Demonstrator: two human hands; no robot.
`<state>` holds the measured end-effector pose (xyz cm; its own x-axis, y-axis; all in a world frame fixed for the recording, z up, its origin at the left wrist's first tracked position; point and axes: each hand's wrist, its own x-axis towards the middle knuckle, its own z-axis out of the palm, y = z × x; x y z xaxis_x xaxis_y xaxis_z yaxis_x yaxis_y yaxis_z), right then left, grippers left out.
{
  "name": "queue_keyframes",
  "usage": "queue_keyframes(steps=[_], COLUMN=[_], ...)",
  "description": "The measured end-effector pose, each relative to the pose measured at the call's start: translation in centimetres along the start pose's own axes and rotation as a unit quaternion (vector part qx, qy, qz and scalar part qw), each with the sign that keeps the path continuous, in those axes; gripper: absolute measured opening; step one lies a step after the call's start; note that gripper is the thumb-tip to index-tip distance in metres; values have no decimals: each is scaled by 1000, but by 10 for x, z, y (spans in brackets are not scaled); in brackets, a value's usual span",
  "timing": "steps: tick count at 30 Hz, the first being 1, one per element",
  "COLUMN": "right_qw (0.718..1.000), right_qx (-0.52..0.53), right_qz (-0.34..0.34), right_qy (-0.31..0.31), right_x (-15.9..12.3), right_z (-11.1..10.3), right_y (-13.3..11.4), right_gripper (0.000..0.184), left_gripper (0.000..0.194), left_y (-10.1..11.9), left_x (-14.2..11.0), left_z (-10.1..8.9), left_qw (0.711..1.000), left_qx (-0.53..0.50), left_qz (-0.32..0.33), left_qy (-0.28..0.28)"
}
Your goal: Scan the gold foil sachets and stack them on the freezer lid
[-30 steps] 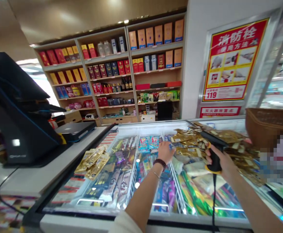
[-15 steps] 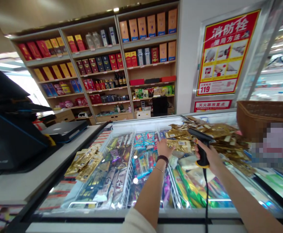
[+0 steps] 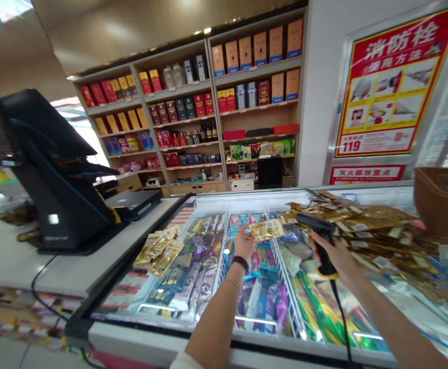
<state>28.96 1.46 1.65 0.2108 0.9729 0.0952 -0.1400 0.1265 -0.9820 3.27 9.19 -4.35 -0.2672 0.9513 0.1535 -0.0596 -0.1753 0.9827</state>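
Observation:
My left hand (image 3: 243, 242), with a beaded bracelet on the wrist, grips one end of a gold foil packet (image 3: 268, 230) above the glass freezer lid. In my right hand (image 3: 333, 254) is a black and yellow barcode scanner (image 3: 325, 248), its head pointing left towards that packet and its cable hanging down. A large heap of gold packets (image 3: 377, 230) lies on the glass behind and right of the scanner. On the left part of the lid sits a smaller pile of gold packets (image 3: 160, 251).
Under the glass, the chest freezer (image 3: 139, 328) holds wrapped goods in wire baskets. A black till terminal (image 3: 60, 195) and a flat black device (image 3: 137, 202) stand on the left counter (image 3: 27, 271). A brown basket (image 3: 442, 200) is at the right. Stocked shelves (image 3: 193, 113) stand behind.
My left hand has drawn a gold packet from the heap and moved it left, away from the heap. The scanner stays in my right hand, now facing the packet. The view has shifted.

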Motion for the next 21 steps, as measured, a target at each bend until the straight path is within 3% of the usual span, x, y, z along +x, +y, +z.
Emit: queue_keyframes(steps=[4,8,21], right_qw=[997,991,980], right_qx=[-54,-81,-140], right_qz=[-10,-37,-15], right_qy=[-61,-98,-138], right_x=[-10,-24,-22], right_z=[23,33,21], right_y=[5,7,13], right_gripper=[56,56,61], left_gripper=[51,46,37], left_y=[3,7,16], left_x=[-3,-3,-9], left_z=[-12,-19,-20], left_qw=[997,993,995], left_qx=[-62,-104,-76], left_qz=[-43,-45,-49], left_qy=[17,38,44])
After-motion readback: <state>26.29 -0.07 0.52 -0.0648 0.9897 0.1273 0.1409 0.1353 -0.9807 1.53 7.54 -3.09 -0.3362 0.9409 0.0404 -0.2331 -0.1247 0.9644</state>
